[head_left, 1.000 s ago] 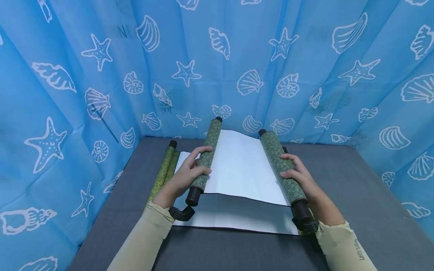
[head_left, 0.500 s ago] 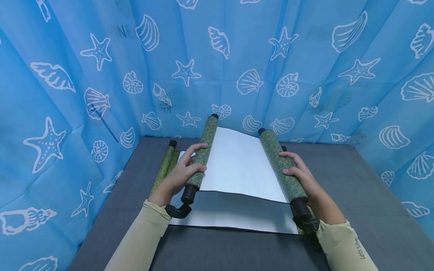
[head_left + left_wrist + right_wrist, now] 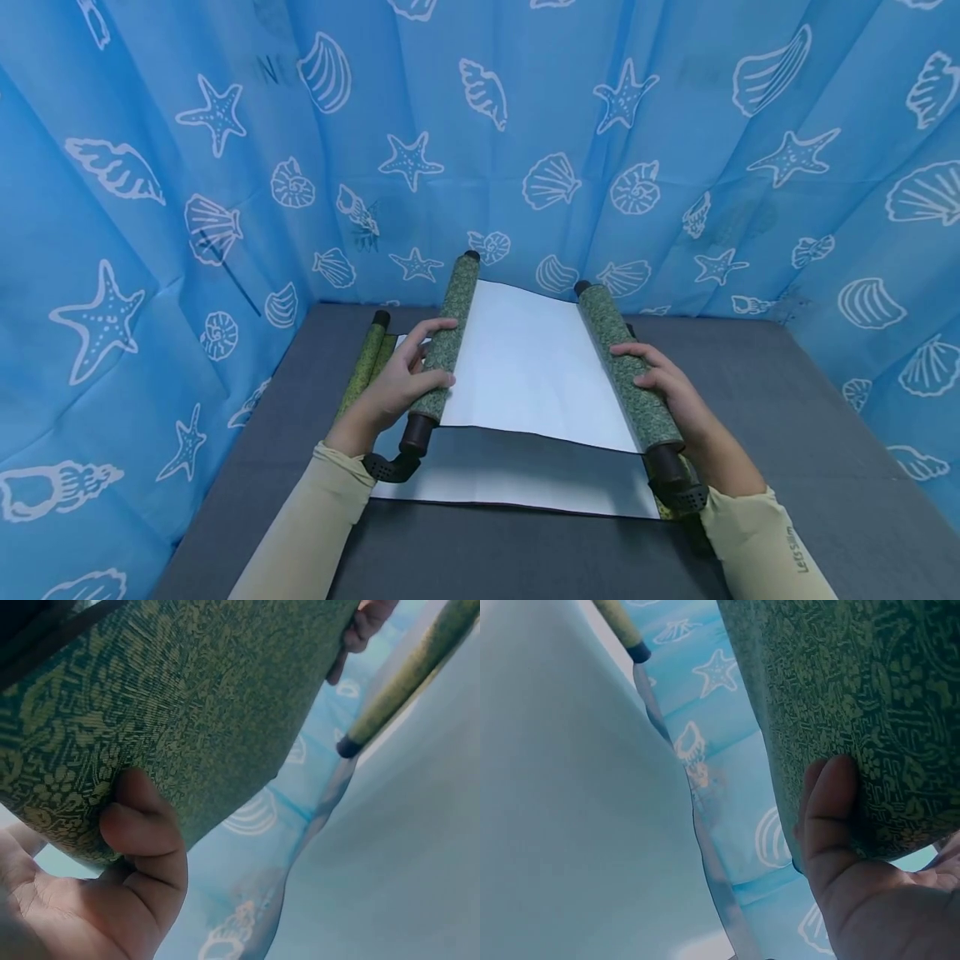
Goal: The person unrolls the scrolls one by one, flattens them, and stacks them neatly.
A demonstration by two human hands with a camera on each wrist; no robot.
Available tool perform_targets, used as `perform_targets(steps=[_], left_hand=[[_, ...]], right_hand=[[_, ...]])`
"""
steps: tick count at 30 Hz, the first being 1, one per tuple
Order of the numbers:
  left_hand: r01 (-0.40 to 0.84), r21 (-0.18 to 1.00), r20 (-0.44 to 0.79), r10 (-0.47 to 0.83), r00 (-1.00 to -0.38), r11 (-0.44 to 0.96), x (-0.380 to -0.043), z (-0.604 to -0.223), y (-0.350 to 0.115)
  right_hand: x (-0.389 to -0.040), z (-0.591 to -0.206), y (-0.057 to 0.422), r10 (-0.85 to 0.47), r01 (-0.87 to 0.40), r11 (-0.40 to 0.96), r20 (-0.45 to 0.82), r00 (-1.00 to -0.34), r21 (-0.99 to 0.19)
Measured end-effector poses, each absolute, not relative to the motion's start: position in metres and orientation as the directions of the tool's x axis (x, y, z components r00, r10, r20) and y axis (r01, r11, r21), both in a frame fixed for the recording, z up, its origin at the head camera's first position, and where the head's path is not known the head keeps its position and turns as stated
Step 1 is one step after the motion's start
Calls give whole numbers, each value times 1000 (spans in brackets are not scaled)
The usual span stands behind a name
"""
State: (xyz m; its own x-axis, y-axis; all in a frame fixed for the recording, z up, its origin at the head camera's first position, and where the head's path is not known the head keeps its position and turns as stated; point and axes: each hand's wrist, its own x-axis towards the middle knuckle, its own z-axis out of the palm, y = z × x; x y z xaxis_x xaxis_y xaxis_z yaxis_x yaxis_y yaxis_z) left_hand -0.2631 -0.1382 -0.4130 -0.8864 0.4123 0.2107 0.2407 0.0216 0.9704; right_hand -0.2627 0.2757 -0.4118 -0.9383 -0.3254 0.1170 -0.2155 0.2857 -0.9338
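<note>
A green patterned scroll is held up, partly unrolled, its white sheet spread between two rolls with dark end knobs. My left hand grips the left roll, thumb and fingers curled round it. Around the right roll curl the fingers of my right hand. Both wrist views show the scroll's patterned green back with fingers pressed against it. Below lies a second scroll, yellow-green, its white sheet open on the table. Its right roll is mostly hidden.
The dark grey table extends on both sides of the scrolls. A blue curtain with white shells and starfish hangs behind and along the sides. Black straps sit at the wrists.
My left hand has shifted slightly left and up with the left roll, so a bit more white sheet shows. My right hand's fingers have moved a little on the right roll.
</note>
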Motion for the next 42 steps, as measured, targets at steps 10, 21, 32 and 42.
perform_targets(steps=[10,21,32,42], left_hand=[[256,966,220,423,-879,29,-264,-414,-140],[237,970,195,406,-893,57,-266,-417,-140],[230,971,179,435,-882,67,-269,-421,-135],[208,974,159,400,-903,84,-267,-420,-133]], right_hand=[[-255,-416,277,-262,-133,313,49,-964,-940],[-265,-413,284,-328,-195,291,94,-940,-937],[-269,-419,291,-325,-264,237,180,-928,-935],[-259,-418,288,-262,-176,305,95,-960,-936]])
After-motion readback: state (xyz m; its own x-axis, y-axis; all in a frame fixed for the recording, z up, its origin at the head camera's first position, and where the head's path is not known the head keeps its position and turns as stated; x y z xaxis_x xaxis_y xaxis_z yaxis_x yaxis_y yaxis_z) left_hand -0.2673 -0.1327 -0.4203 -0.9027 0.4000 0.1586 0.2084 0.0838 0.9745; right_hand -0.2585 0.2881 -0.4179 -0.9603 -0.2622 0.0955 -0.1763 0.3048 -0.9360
